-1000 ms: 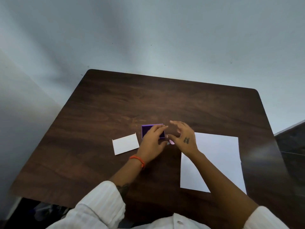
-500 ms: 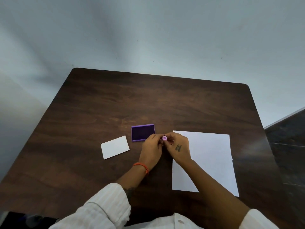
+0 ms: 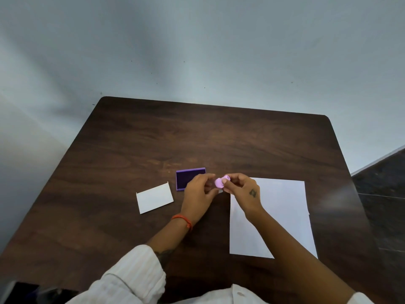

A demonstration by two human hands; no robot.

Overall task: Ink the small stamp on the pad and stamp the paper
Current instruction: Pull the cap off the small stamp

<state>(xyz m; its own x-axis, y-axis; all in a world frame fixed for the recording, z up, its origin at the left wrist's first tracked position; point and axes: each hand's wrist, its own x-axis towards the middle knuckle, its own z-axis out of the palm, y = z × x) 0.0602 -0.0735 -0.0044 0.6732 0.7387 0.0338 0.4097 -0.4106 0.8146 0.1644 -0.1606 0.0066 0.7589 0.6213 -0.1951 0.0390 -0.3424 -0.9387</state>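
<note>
A small pink stamp (image 3: 221,181) is held up between my two hands, just above the table. My right hand (image 3: 243,189) pinches it from the right with thumb and fingers. My left hand (image 3: 198,194) has its fingertips at the stamp's left side, and whether they grip it I cannot tell for sure. The open purple ink pad (image 3: 189,177) lies just left of the stamp, its near right corner hidden by my left hand. A white sheet of paper (image 3: 282,216) lies to the right, under my right forearm.
A small white card (image 3: 154,197) lies left of the ink pad. The dark wooden table (image 3: 197,137) ends at a pale wall behind and has a rounded far right corner. A dark floor shows at the right.
My left hand came off the ink pad. Both hands met on the pink stamp and lifted it a little, tilting it so more of its body shows.
</note>
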